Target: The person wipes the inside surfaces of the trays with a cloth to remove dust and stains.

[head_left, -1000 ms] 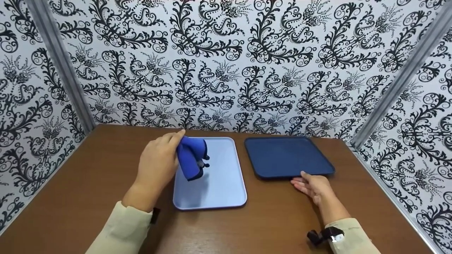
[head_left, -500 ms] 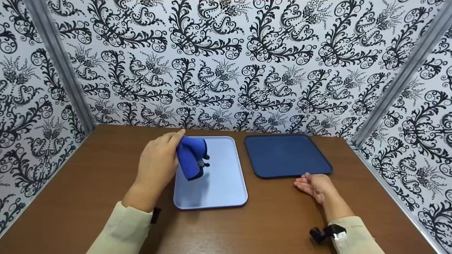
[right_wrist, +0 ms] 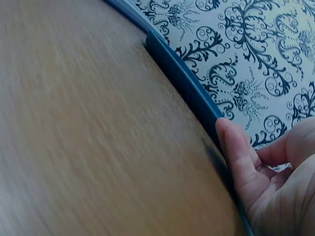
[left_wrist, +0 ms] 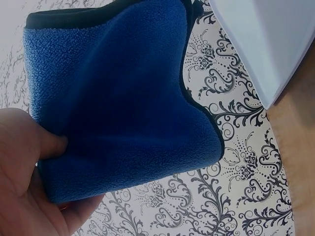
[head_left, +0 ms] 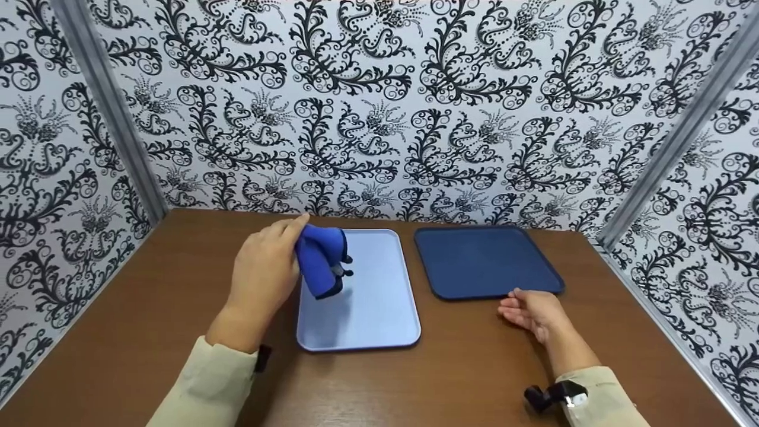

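My left hand [head_left: 264, 267] grips a folded blue fleecy cloth [head_left: 319, 264] with black edging, raised over the left part of a pale blue tray [head_left: 379, 302]. In the left wrist view the thumb lies on the near side of the cloth [left_wrist: 128, 98] and the fingers go behind it. Small dark tips stick out from its edge; what they are is unclear. A dark blue tray [head_left: 486, 261] lies flat on the right. At its near edge my right hand [head_left: 536, 314] touches the rim with loosely bent fingers, as the right wrist view also shows.
Both trays rest side by side near the back of a brown wooden table [head_left: 445, 379], a narrow gap between them. Patterned panels [head_left: 379, 118] rise behind and at both sides, joined by grey corner posts [head_left: 658, 160].
The dark blue tray's near edge has come down flat on the table, and my right hand has loosened and drawn slightly right. The left hand still holds the cloth in place.
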`<state>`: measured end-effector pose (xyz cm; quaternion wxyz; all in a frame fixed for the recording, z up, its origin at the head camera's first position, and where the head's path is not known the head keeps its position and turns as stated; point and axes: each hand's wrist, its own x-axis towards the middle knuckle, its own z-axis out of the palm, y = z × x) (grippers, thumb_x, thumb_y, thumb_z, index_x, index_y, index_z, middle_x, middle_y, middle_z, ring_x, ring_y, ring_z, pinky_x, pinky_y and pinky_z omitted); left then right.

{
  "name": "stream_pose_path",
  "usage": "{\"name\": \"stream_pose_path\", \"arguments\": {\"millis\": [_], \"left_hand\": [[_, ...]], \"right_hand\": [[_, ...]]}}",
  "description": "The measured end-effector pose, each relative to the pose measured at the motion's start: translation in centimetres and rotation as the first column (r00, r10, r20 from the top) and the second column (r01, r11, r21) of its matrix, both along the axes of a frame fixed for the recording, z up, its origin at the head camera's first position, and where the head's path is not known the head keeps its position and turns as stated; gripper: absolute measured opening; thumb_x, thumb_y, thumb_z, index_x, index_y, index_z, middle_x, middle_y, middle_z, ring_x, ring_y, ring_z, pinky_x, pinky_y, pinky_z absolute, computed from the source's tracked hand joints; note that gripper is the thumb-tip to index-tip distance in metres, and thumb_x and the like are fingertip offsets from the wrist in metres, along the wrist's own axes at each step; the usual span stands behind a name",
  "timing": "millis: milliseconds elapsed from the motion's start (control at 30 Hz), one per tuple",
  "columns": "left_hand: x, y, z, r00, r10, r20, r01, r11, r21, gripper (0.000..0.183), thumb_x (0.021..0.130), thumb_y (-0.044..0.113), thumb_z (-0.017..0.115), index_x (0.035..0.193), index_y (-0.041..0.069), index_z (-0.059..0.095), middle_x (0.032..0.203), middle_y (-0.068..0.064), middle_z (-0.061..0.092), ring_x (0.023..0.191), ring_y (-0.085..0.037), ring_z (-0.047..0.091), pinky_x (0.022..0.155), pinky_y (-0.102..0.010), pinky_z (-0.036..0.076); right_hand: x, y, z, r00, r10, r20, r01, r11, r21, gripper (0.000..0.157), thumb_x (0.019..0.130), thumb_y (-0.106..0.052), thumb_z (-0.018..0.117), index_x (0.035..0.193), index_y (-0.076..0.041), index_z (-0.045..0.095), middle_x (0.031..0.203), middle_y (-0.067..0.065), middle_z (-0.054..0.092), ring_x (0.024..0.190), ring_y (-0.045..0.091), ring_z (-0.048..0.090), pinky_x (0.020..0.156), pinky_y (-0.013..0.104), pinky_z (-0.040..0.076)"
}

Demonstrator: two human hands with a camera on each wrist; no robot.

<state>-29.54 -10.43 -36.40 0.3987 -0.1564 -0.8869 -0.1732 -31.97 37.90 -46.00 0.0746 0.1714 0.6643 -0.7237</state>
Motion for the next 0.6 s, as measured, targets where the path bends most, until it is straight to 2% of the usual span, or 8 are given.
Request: {"name": "stream_pose_path", "arguments": {"millis": [267,467,600], "left_hand": [[-0.2,-0.6,0.1,1.000,0.014,-0.019,-0.013,1.000,0.017,0.041,0.093,0.002,0.066,0.133,0.009,0.070,0.118,-0.016,0.075,0.102,-0.040,0.073,0.087,-0.055,0.058],[-0.6,-1.1,0.0,0.999,0.017,-0.034,-0.017,1.000,0.017,0.040,0.093,0.000,0.064,0.132,0.008,0.071,0.117,-0.016,0.076,0.100,-0.040,0.073,0.086,-0.055,0.058],[-0.8,-1.6,-0.2,0.999,0.029,-0.027,-0.028,0.999,0.027,0.038,0.094,0.001,0.063,0.131,0.008,0.071,0.117,-0.017,0.076,0.098,-0.041,0.073,0.084,-0.056,0.058]], "right_hand": [[-0.3,-3.7,2.1,0.995,0.081,-0.054,-0.077,0.994,0.075,0.032,0.109,-0.018,0.050,0.127,0.007,0.052,0.084,0.004,0.074,0.075,0.014,0.076,0.069,0.026,0.064],[-1.2,-7.6,2.5,0.985,0.139,-0.098,-0.121,0.978,0.170,0.039,0.107,-0.020,0.053,0.131,0.010,0.052,0.090,0.007,0.074,0.078,0.017,0.077,0.072,0.030,0.065],[-1.8,-10.4,2.6,0.976,0.187,-0.111,-0.159,0.963,0.219,0.045,0.106,-0.022,0.055,0.136,0.011,0.051,0.099,0.014,0.074,0.080,0.018,0.076,0.070,0.031,0.065]]}}
